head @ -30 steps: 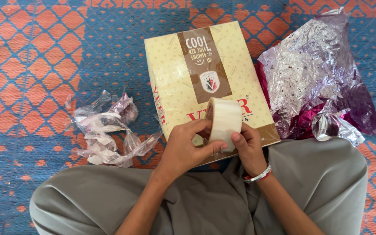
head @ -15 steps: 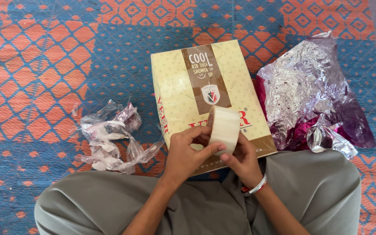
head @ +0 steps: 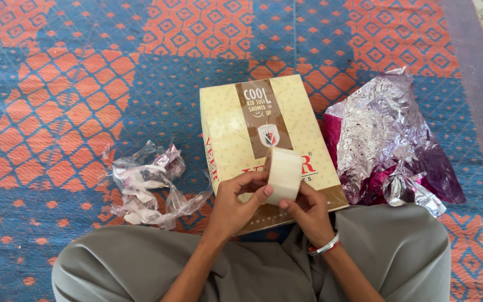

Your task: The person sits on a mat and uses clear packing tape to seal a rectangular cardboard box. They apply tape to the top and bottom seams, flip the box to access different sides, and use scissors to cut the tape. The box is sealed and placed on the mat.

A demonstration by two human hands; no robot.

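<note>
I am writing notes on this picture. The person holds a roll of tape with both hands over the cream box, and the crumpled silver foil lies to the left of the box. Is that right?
Not quite. In the head view the silver foil lies to the right of the cream box; clear plastic scraps lie on its left. The left hand and right hand do hold the tape roll.

At the frame's centre, a cream box (head: 264,140) with tiny dots carries a brown band and red lettering. The tape roll (head: 283,175) on it is off-white. The mat (head: 68,84) is blue with orange diamonds. At right, crumpled foil (head: 387,140) is silver and magenta. Trousers (head: 409,251) are grey.
</note>
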